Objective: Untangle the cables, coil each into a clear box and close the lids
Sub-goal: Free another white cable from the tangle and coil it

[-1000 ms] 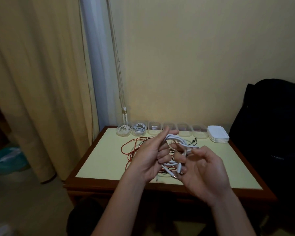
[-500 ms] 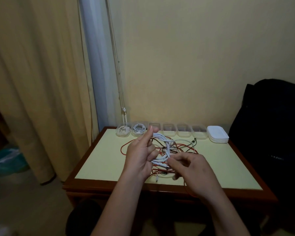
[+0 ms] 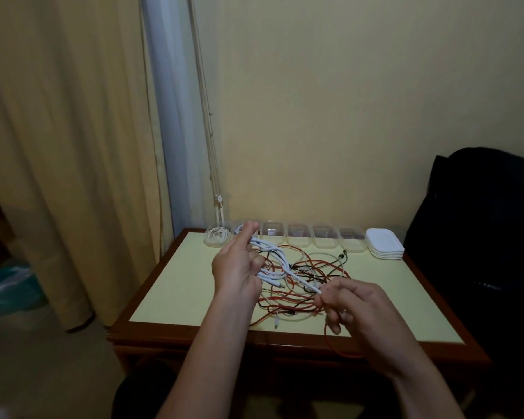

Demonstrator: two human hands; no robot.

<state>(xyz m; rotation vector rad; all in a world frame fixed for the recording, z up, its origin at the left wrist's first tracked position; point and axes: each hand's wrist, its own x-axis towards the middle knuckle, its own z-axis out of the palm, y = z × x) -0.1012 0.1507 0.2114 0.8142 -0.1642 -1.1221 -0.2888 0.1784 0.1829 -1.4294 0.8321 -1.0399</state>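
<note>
A white cable (image 3: 277, 255) runs in loops around the fingers of my left hand (image 3: 238, 263), which is raised above the table. My right hand (image 3: 357, 306) pinches the same cable's free end near its plug, lower and to the right. Under both hands a tangle of red, black and white cables (image 3: 309, 285) lies on the yellow tabletop, and one red strand hangs over the front edge. A row of clear boxes (image 3: 300, 238) stands along the back edge; the two leftmost hold coiled white cables (image 3: 217, 235). A stack of white lids (image 3: 384, 247) sits at the row's right end.
The table (image 3: 176, 285) has a dark wooden rim and stands against a yellow wall. A curtain (image 3: 73, 146) hangs to the left with a teal bag on the floor beneath. A black bag (image 3: 481, 237) rests at the right side.
My right hand has drawn the white cable's end down and to the right, away from my left hand. My left hand has stayed raised with the loops on its fingers.
</note>
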